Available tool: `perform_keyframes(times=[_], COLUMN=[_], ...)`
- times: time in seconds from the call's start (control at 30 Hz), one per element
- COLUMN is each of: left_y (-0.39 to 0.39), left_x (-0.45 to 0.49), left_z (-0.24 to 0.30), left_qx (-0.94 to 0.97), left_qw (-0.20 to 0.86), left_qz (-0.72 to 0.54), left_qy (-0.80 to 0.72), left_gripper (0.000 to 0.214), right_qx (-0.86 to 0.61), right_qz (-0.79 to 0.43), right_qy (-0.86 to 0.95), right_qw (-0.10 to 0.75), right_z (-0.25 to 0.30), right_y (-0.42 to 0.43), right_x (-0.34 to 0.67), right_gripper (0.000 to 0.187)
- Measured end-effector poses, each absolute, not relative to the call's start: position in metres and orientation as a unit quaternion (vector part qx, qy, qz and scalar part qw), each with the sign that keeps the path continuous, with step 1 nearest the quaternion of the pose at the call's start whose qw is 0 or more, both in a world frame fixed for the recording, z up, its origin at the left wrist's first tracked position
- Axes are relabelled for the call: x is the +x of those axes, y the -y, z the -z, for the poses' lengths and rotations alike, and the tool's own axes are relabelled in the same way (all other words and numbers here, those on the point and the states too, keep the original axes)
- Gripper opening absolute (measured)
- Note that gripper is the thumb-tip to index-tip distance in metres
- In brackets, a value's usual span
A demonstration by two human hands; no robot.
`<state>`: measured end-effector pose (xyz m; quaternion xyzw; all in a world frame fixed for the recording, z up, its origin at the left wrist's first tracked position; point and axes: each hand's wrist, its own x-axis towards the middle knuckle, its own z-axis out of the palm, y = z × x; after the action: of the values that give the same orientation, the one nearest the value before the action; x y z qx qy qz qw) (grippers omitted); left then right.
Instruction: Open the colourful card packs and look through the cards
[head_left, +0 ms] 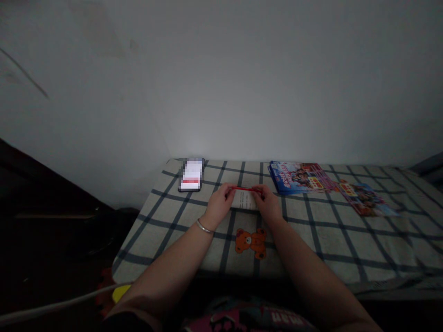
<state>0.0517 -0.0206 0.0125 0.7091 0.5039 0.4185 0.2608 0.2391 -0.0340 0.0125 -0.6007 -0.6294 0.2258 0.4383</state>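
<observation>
Between my two hands is a small sheet of printed paper [244, 199] with a red strip along its far edge, held just over the checked cloth. My left hand [220, 203], with a silver bangle at the wrist, is closed on its left side. The right side is pinched in my right hand [268, 203]. Small dark lines of print show on the pale face, too small to read. Whether it is a folded leaflet or a packet I cannot tell. On the cloth nearer to me is an orange teddy bear picture [254, 242].
A lit phone [191, 175] lies at the back left of the table [166, 240]. Colourful leaflets [299, 177] are stacked at the back right, and another leaflet [368, 198] lies farther right. A pale wall [242, 83] rises behind. A white cable [58, 302] runs at lower left.
</observation>
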Motion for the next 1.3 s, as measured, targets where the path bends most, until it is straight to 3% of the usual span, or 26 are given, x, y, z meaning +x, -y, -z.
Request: perform_keyframes(times=[1.0,1.3], left_y=[0.0208,0.0201], left_x=[0.0518,0.052], left_z=[-0.0153,-0.0144], left_qx=[0.693,0.692], left_qw=[0.259,0.251], left_qz=[-0.42,-0.426], left_qy=[-0.526,-0.525], left_gripper=[0.015,0.015], right_qx=[-0.609,-0.605], right_qz=[-0.245,-0.277], right_qy=[0.613,0.601], right_qw=[0.439,0.443], right_z=[-0.0105,-0.0141], right_y=[0.0319,0.033], right_x=[0.2412,0.2394], right_gripper=[0.027,0.018])
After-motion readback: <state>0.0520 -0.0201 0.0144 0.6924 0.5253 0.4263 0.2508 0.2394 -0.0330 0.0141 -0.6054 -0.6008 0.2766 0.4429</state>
